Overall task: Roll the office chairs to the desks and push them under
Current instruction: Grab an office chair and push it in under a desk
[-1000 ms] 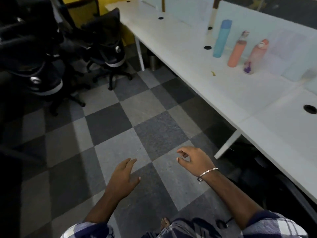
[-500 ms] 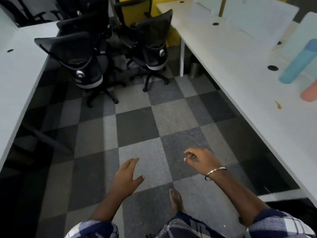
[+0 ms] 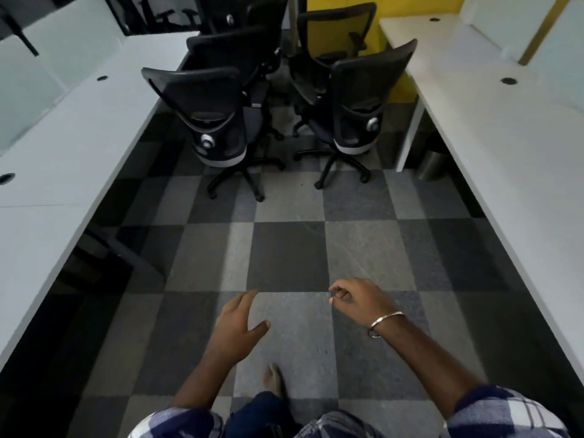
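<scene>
Several black mesh office chairs crowd the far end of the aisle. The nearest left chair and the nearest right chair show me their backs, with more chairs packed behind them. A long white desk runs down the left side and another white desk down the right. My left hand hangs over the floor with fingers straight and holds nothing. My right hand, a metal bangle on its wrist, has loosely curled fingers and holds nothing. Both hands are well short of the chairs.
Checkered grey carpet tiles cover the aisle between the desks. A steel bin stands under the right desk beside its white leg. A yellow wall closes the far end. My bare foot is on the floor below my hands.
The view has swung left from the right desk to face straight down the aisle; the bottles have left the frame and the chairs are now centred. Both hands stay empty.
</scene>
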The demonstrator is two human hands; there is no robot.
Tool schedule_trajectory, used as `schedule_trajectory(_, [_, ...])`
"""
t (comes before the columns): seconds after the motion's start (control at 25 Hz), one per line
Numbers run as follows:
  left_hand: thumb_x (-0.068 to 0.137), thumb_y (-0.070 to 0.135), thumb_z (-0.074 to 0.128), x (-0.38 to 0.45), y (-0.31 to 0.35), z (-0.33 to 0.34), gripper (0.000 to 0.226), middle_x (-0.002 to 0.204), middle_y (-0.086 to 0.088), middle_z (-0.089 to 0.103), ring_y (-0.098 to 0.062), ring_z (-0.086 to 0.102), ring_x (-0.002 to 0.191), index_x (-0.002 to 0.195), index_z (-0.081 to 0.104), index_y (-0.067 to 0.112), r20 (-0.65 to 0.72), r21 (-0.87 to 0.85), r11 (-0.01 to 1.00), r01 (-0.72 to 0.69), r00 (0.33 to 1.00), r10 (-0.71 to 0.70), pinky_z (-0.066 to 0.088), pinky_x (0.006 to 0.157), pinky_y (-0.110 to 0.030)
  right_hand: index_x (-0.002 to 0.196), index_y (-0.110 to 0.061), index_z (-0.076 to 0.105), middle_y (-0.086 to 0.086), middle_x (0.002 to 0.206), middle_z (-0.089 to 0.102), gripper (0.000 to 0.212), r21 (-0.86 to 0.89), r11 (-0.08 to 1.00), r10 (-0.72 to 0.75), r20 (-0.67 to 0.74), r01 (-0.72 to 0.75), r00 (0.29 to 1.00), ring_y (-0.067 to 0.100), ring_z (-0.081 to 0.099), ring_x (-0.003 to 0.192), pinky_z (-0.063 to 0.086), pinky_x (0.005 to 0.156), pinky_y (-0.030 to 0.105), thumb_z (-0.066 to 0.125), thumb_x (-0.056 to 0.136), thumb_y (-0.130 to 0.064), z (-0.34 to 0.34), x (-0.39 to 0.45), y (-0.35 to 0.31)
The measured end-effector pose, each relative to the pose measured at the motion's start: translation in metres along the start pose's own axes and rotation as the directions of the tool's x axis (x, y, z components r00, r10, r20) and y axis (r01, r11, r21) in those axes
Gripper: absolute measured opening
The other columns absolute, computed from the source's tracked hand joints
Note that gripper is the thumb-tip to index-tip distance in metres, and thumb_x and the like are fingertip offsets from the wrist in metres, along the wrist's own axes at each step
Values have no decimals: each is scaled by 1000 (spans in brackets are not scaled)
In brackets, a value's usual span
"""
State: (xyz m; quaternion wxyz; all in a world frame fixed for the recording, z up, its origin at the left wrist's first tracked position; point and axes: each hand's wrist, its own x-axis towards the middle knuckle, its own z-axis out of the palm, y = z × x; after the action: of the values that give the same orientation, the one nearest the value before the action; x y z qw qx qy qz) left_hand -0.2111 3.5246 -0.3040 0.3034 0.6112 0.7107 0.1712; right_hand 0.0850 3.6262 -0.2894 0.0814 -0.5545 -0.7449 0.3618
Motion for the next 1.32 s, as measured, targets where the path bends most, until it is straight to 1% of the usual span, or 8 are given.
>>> schedule_trajectory(0.32, [94, 40, 73, 157, -87, -93, 79, 162, 0, 38, -22, 34, 149, 160, 34, 23, -4, -20, 995, 102, 995, -103, 34, 120, -42, 108, -25, 75, -8, 96, 72, 22, -61, 998, 5, 56, -1, 998, 10, 69, 88, 57, 86, 36, 76, 88, -35, -2, 193, -81])
schedule_trajectory(0.6, [91, 42, 74, 277, -148, -202, 83, 162, -3, 38, -22, 35, 148, 161, 34, 22, -10, 51, 995, 82, 997, -82, 32, 122, -37, 113, -18, 75, -2, 101, 72, 23, -12, 999, -37, 95, 39, 995, 12, 69, 90, 54, 85, 26, 76, 91, -26, 1, 340, -182])
schedule_trajectory(0.68, [91, 43, 73, 302, -161, -221, 83, 163, -2, 36, -21, 34, 149, 161, 33, 23, -13, 51, 995, 89, 996, -88, 31, 122, -36, 115, -17, 74, 1, 103, 72, 25, -13, 998, -60, 94, 61, 994, 15, 68, 92, 54, 86, 28, 75, 91, -24, 2, 377, -203])
schedule_trajectory(0.84, [94, 47, 71, 361, -181, -249, 82, 165, 0, 33, -19, 30, 151, 162, 29, 27, -52, 26, 993, 112, 993, -110, 31, 124, -38, 127, -12, 68, 7, 120, 65, 36, -38, 992, -118, 111, 123, 987, 21, 64, 105, 49, 91, 27, 74, 93, -23, -2, 462, -230])
schedule_trajectory(0.96, [94, 47, 70, 410, -187, -270, 81, 165, 0, 32, -19, 30, 151, 162, 29, 28, -97, 19, 992, 123, 988, -121, 31, 124, -39, 134, -14, 63, 3, 132, 52, 43, -53, 982, -176, 101, 181, 979, 19, 58, 117, 45, 99, 30, 72, 95, -28, -13, 535, -243])
schedule_trajectory(1.16, [94, 51, 68, 486, -196, -304, 80, 164, 2, 33, -18, 31, 149, 161, 29, 30, -131, 8, 977, 211, 969, -209, 32, 123, -41, 141, -15, 56, 1, 141, 46, 53, -83, 964, -241, 127, 252, 962, 19, 54, 124, 43, 104, 31, 73, 92, -28, -48, 664, -274])
schedule_trajectory(1.24, [94, 53, 67, 513, -193, -318, 79, 165, 3, 33, -17, 31, 149, 161, 29, 32, -149, 4, 975, 221, 965, -218, 32, 123, -41, 146, -12, 51, 4, 147, 45, 61, -91, 941, -317, 113, 327, 942, 21, 51, 132, 40, 108, 28, 74, 91, -24, -68, 712, -296])
schedule_trajectory(1.32, [95, 52, 66, 550, -194, -332, 79, 165, 3, 33, -17, 30, 150, 161, 29, 31, -182, 1, 972, 236, 955, -232, 31, 124, -41, 152, -9, 44, 8, 154, 42, 69, -128, 907, -396, 66, 401, 916, 25, 45, 141, 36, 116, 32, 73, 90, -21, -90, 769, -324])
